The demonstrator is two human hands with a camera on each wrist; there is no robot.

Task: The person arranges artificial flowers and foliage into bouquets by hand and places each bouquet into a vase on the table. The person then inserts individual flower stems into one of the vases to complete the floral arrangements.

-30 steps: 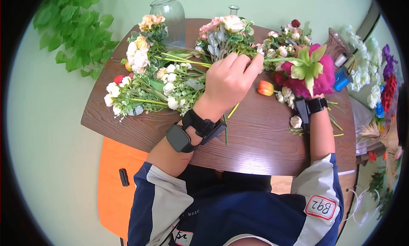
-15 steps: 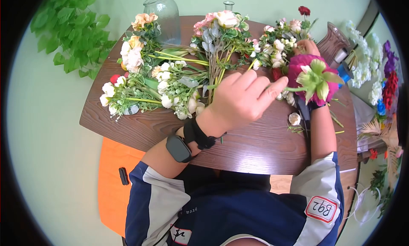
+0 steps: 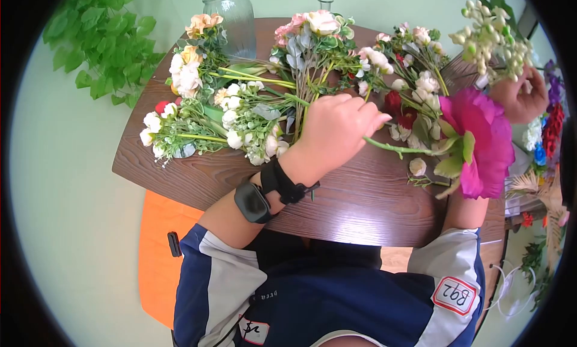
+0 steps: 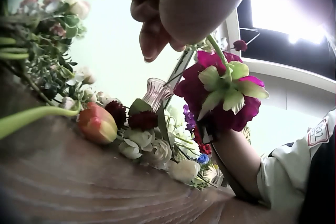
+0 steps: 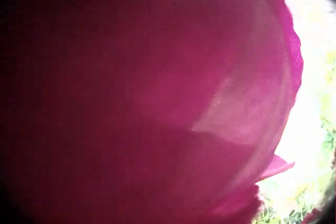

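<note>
My left hand (image 3: 333, 130) grips the green stem of a big magenta peony (image 3: 478, 144) above the table. The bloom leans right and overlaps my right wrist and forearm. From below, the left wrist view has the curled fingers (image 4: 152, 29) and the peony's pale green sepals (image 4: 231, 92). My right hand (image 3: 522, 97) is raised at the far right, fingers curled at the base of a white berry sprig (image 3: 490, 40). Magenta petals (image 5: 157, 103) nearly fill the right wrist view and hide that hand.
White and peach flower bunches (image 3: 186, 76) cover the table's left. A pink and cream bunch (image 3: 321, 25) lies centrally, white roses (image 3: 427, 82) to the right. A glass jar (image 3: 231, 22) stands behind. An orange tulip (image 4: 98, 123) lies on the table (image 3: 372, 196).
My right hand has gone from the forearm's rest behind the peony out to the far right, bringing up the berry sprig. The peony's bloom has swung right and down; my left hand keeps its stem.
</note>
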